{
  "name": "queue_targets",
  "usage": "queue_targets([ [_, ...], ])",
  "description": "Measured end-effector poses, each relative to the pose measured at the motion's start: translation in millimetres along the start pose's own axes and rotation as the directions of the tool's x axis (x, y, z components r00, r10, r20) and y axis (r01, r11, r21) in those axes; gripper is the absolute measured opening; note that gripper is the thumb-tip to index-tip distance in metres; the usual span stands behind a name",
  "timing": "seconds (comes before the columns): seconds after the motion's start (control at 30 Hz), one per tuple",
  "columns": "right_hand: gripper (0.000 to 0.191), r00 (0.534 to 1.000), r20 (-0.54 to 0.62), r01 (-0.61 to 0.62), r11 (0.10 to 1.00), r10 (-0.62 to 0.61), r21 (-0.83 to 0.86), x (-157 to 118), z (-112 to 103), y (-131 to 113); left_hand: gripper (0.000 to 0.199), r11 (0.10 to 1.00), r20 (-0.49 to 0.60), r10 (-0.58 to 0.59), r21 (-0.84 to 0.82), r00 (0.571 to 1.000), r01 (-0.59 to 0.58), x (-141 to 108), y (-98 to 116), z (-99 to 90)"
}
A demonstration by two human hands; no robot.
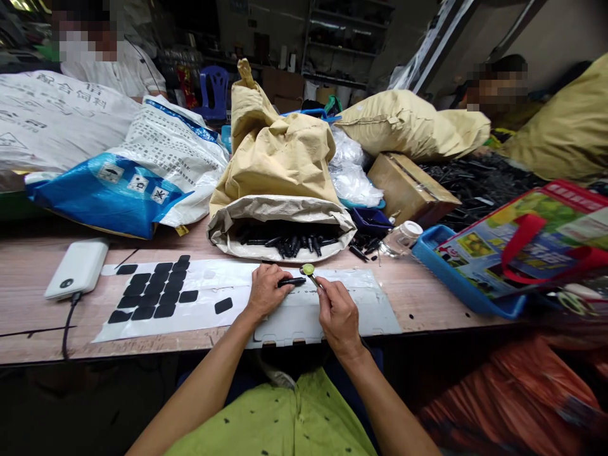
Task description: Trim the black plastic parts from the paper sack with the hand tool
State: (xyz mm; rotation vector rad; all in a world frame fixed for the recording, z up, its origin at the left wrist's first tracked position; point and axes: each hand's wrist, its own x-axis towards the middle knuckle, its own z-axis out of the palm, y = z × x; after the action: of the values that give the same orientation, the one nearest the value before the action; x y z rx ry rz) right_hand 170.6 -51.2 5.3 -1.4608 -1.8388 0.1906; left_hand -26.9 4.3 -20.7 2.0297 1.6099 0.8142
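My left hand [266, 290] is closed on a slim black pen-shaped piece [293, 281], which lies level just above the white sheet [351, 282]. My right hand [340, 316] grips a small tool with a metal shaft and a round yellow-green head [308, 269]. That head is close to the right end of the black piece; whether they touch I cannot tell. Behind both hands, a tan sack [280, 158] lies with its mouth towards me, several similar black pieces [294, 244] inside. Black rounded squares [161, 286] lie in rows on the sheet's left part.
A white power bank [78, 269] with a cable lies at the left. Blue-and-white sacks [118, 183] stand behind it. To the right are a clear jar [401, 239], a cardboard box [411, 190] and a blue basket [460, 278] holding a printed bag. Two people sit across the table.
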Motion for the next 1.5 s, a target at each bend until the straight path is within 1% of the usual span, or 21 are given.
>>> queue_targets([
  [0.13, 0.032, 0.999, 0.043, -0.027, 1.0, 0.027, -0.015, -4.1, 1.6, 6.0, 0.018, 1.0, -0.001, -0.013, -0.01, 1.0, 0.013, 0.5, 0.6, -0.3],
  [0.23, 0.032, 0.998, 0.0, -0.059, 0.998, 0.059, -0.031, -2.2, -3.5, 18.4, 0.017, 1.0, 0.006, -0.01, -0.014, 1.0, 0.01, 0.4, 0.9, -0.6],
  [0.33, 0.03, 0.996, -0.037, -0.086, 0.985, 0.081, -0.148, 3.5, -13.0, 39.2, 0.016, 1.0, 0.009, -0.009, -0.003, 1.0, 0.009, -0.5, 1.0, -0.9],
  [0.5, 0.027, 0.999, -0.023, -0.032, 0.933, 0.025, -0.36, 7.8, -15.9, 72.3, 0.016, 1.0, 0.032, 0.006, 0.008, 0.999, -0.006, 2.1, -1.5, -0.8],
  [0.6, 0.026, 1.0, -0.027, -0.014, 0.909, 0.003, -0.417, 7.3, -11.2, 77.7, 0.016, 1.0, 0.005, 0.031, 0.008, 1.0, -0.031, 1.7, 0.3, -3.1],
  [0.7, 0.025, 1.0, -0.017, -0.023, 0.9, 0.017, -0.434, 7.0, -9.0, 75.8, 0.019, 0.993, -0.042, 0.112, -0.037, 0.993, -0.113, -17.8, 12.8, -9.2],
  [0.73, 0.025, 1.0, -0.013, -0.031, 0.9, 0.028, -0.436, 7.0, -9.0, 75.1, 0.022, 0.983, -0.016, 0.157, -0.092, 0.987, -0.158, -30.3, 19.3, -11.7],
  [0.77, 0.024, 0.999, -0.01, -0.04, 0.898, 0.039, -0.438, 7.1, -9.1, 74.6, 0.024, 0.965, 0.043, 0.208, -0.17, 0.977, -0.198, -45.5, 26.2, -14.0],
  [0.8, 0.024, 0.999, -0.006, -0.047, 0.896, 0.049, -0.441, 7.2, -9.2, 74.4, 0.027, 0.938, 0.128, 0.266, -0.261, 0.956, -0.226, -62.5, 32.7, -15.4],
  [0.87, 0.025, 0.998, 0.0, -0.054, 0.891, 0.061, -0.451, 7.3, -9.2, 74.3, 0.031, 0.888, 0.323, 0.369, -0.4, 0.871, -0.227, -97.3, 41.4, -13.5],
  [0.9, 0.025, 0.998, 0.002, -0.055, 0.888, 0.063, -0.456, 7.3, -9.0, 74.4, 0.032, 0.882, 0.408, 0.393, -0.422, 0.824, -0.212, -112.6, 42.2, -9.3],
  [0.93, 0.025, 0.998, 0.003, -0.055, 0.886, 0.064, -0.461, 7.2, -8.8, 74.4, 0.033, 0.896, 0.476, 0.369, -0.41, 0.798, -0.17, -125.4, 40.2, -2.8],
  [0.97, 0.025, 0.998, 0.002, -0.055, 0.884, 0.063, -0.465, 7.1, -8.6, 74.3, 0.034, 0.922, 0.531, 0.305, -0.371, 0.79, -0.107, -135.0, 35.3, 5.7],
  [1.0, 0.025, 0.998, 0.001, -0.055, 0.883, 0.063, -0.466, 6.9, -8.3, 74.2, 0.035, 0.952, 0.57, 0.204, -0.306, 0.796, -0.025, -141.6, 28.1, 15.5],
  [1.07, 0.025, 0.998, -0.003, -0.053, 0.884, 0.059, -0.465, 6.5, -8.2, 73.9, 0.037, 0.981, 0.582, -0.04, -0.131, 0.812, 0.142, -147.7, 9.3, 36.3],
  [1.1, 0.025, 0.998, -0.003, -0.052, 0.885, 0.057, -0.463, 6.3, -8.2, 73.7, 0.038, 0.98, 0.563, -0.133, -0.046, 0.816, 0.192, -148.8, -0.8, 45.7],
  [1.13, 0.024, 0.999, -0.003, -0.049, 0.886, 0.054, -0.462, 6.1, -8.3, 73.7, 0.04, 0.977, 0.538, -0.191, 0.024, 0.821, 0.211, -149.7, -10.3, 53.9],
  [1.23, 0.024, 0.999, -0.008, -0.044, 0.887, 0.045, -0.459, 5.7, -8.7, 74.2, 0.041, 0.972, 0.503, -0.236, 0.138, 0.831, 0.192, -156.4, -33.0, 68.6],
  [1.33, 0.024, 0.999, -0.012, -0.037, 0.887, 0.035, -0.461, 5.6, -8.3, 75.5, 0.04, 0.963, 0.481, -0.26, 0.193, 0.837, 0.189, -165.3, -46.4, 71.1],
  [1.4, 0.024, 0.999, -0.013, -0.036, 0.884, 0.033, -0.467, 5.8, -7.7, 76.4, 0.039, 0.95, 0.442, -0.304, 0.212, 0.844, 0.23, -165.1, -51.0, 69.1],
  [1.5, 0.024, 0.999, -0.017, -0.036, 0.881, 0.031, -0.471, 5.9, -7.3, 77.1, 0.036, 0.934, 0.355, -0.356, 0.16, 0.864, 0.319, -150.0, -53.3, 64.7],
])
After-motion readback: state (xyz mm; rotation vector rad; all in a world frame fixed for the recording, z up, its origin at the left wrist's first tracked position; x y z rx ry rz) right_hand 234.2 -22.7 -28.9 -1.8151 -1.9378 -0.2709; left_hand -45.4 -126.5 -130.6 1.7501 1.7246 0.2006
